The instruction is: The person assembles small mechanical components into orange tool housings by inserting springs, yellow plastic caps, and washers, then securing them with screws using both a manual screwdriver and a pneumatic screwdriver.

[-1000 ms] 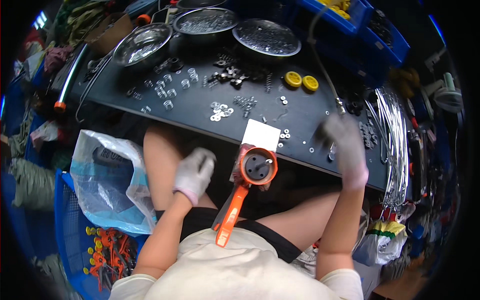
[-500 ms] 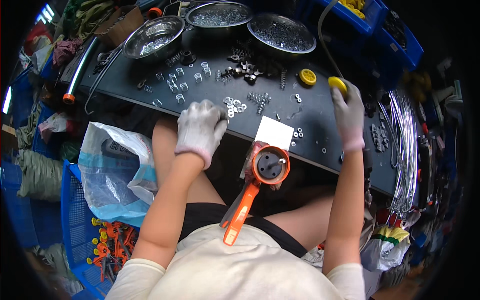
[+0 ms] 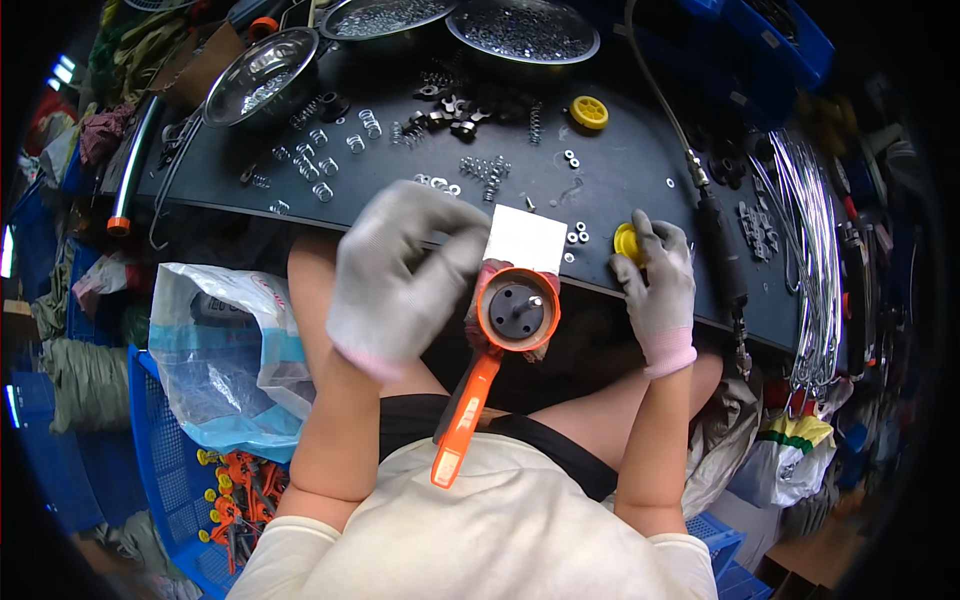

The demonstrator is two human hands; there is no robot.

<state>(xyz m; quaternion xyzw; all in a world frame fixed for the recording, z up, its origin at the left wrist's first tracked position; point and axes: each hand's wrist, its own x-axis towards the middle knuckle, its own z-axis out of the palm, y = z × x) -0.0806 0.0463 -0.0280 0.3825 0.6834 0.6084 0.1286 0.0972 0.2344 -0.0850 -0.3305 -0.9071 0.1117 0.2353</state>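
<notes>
My right hand, in a pale grey work glove, grips a small yellow plastic wheel above the table's near edge. My left hand, gloved too and slightly blurred, hovers left of the orange tool; its fingers curl into a pinch, and whatever they hold is hidden. Between both hands an orange tool sits at the table edge, its handle pointing toward me. Inside its round cup lies a black disc with holes and an upright metal pin. A white card stands just behind the cup.
Another yellow wheel, springs, washers and black clips lie on the dark table. Metal bowls stand at the back. A hanging black power driver is at right, a blue basket at lower left.
My right hand has brought the yellow wheel down and toward me. My left hand has lifted from the washers and moved nearer the orange tool. The whole view has shifted somewhat.
</notes>
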